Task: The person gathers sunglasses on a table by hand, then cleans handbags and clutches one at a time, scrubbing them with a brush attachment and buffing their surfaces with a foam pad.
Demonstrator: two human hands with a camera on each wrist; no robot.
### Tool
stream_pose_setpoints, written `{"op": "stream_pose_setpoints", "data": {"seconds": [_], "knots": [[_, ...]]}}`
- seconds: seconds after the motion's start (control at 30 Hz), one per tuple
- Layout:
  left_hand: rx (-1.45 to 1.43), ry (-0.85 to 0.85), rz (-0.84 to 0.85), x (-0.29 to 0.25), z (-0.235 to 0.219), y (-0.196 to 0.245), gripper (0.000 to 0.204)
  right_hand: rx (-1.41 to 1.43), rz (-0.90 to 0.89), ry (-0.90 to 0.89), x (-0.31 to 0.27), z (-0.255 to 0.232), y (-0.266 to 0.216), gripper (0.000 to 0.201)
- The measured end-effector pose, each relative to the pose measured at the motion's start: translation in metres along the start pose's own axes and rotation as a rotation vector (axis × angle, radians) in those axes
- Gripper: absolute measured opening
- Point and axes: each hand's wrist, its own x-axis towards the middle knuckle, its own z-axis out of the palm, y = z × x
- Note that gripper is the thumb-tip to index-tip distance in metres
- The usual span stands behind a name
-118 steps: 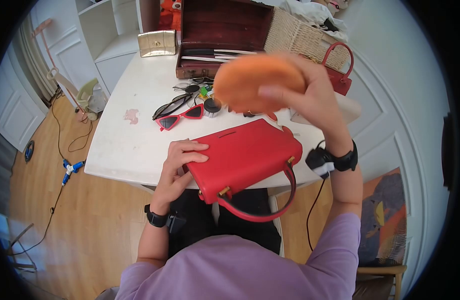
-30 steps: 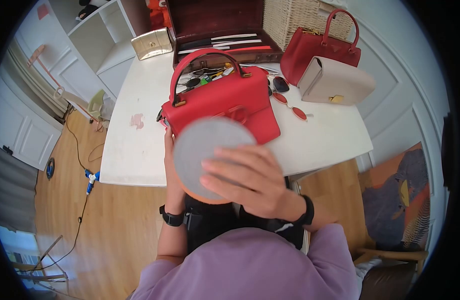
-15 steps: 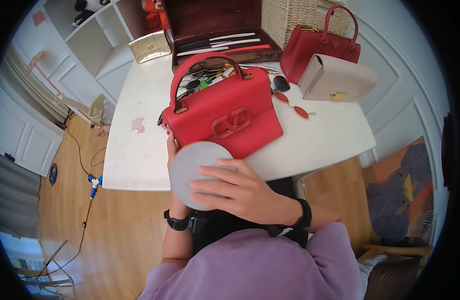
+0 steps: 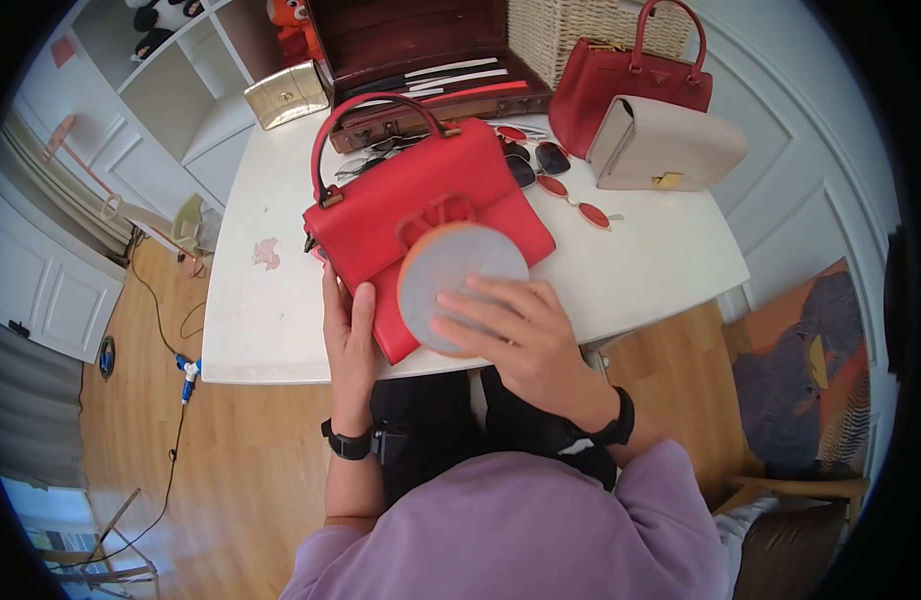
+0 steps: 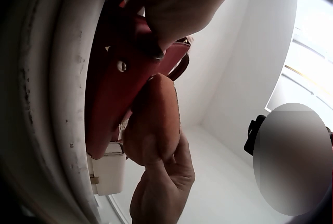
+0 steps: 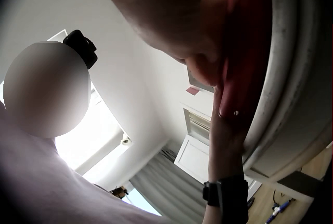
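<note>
the red handbag [image 4: 380, 240] rests on the counter [image 4: 670, 250], long axis slanting away rightward; the left grip [image 4: 350, 343] clasps its near left side. before its front, the right grip [image 4: 526, 338] pinches the grey-and-orange round pad [image 4: 442, 268], contact unclear.

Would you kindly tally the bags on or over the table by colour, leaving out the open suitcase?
Red: 2, the bright red handbag in front and the dark red handbag behind
Beige: 1, the flap bag
Gold: 1, the small purse
Total: 4
</note>
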Motion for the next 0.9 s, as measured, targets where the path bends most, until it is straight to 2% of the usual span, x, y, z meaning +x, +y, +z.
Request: {"op": "stream_pose_setpoints", "data": {"seconds": [0.1,0.23,0.3,0.37,0.43,0.47,0.5,0.57,0.63,0.7,0.83,0.9], "knots": [[0.059,0.009,-0.048,0.001,-0.002,0.005,0.054,0.067,0.03,-0.047,-0.01,-0.008,-0.007,0.037],[0.075,0.018,-0.022,0.0,0.001,0.002,0.053,0.225,0.032,-0.026,0.006,-0.031,-0.01,0.036],[0.023,0.034,0.005,-0.001,0.004,0.005,0.05,0.156,0.001,0.235,0.021,-0.031,-0.008,0.033],[0.016,0.017,0.003,0.0,0.001,0.004,0.054,0.052,-0.053,0.269,0.022,-0.01,-0.001,0.034],[0.01,-0.003,0.004,0.002,-0.004,-0.002,0.06,0.122,-0.022,0.184,0.021,0.016,-0.003,0.034],[0.14,-0.016,0.07,0.002,-0.007,-0.008,0.06,0.064,-0.059,0.104,0.014,0.024,-0.007,0.031],[0.268,-0.027,0.137,0.002,-0.009,-0.011,0.06,0.063,-0.061,0.111,0.007,0.024,-0.014,0.031],[0.164,-0.027,0.086,0.001,-0.005,-0.006,0.061,0.222,-0.058,0.04,-0.002,0.018,-0.027,0.027],[-0.064,0.032,-0.021,-0.001,0.0,-0.002,0.062,0.273,-0.06,0.013,-0.006,0.011,-0.027,0.026],[-0.069,0.023,-0.019,-0.003,0.001,-0.003,0.062,0.303,-0.113,-0.014,-0.011,0.007,-0.021,0.027],[-0.043,-0.005,-0.001,0.001,-0.003,-0.009,0.063,0.245,-0.086,-0.052,-0.012,-0.009,-0.002,0.029],[-0.062,0.004,0.004,0.002,-0.004,-0.012,0.063,0.075,0.023,0.008,-0.009,-0.02,0.012,0.036]]}}
